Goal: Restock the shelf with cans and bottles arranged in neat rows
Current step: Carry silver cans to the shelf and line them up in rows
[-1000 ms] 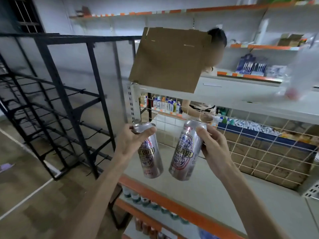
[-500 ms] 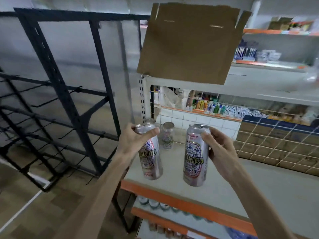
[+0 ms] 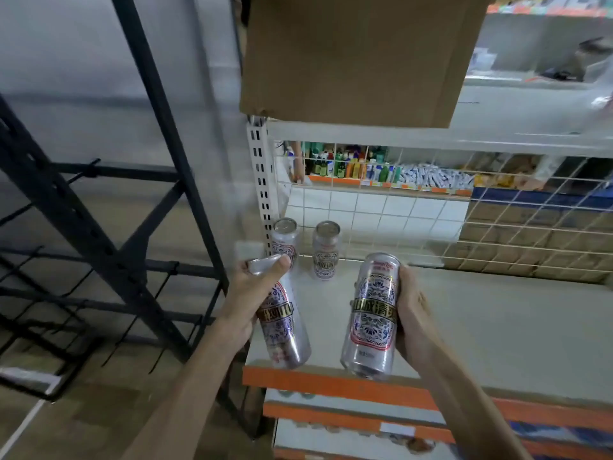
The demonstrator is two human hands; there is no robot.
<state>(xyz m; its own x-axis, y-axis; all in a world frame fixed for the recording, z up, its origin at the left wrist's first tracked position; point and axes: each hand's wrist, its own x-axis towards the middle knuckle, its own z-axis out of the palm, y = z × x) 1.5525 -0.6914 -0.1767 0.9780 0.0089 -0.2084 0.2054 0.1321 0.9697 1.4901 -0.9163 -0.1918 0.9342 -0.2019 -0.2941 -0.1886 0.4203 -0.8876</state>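
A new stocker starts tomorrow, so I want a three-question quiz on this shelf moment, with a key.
1. True or false: two standing cans sit at the back left of the shelf.
2. The left hand and right hand each grip: A a can; B a bottle; C nothing.
3. Fill in: the shelf's front edge is coloured ____.
Key: 1 true; 2 A, the left can and right can; 3 orange.

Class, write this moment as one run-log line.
left hand: grips tilted can | right hand: grips near-upright can | shelf: corner can, second can standing at back | held cans not yet placed
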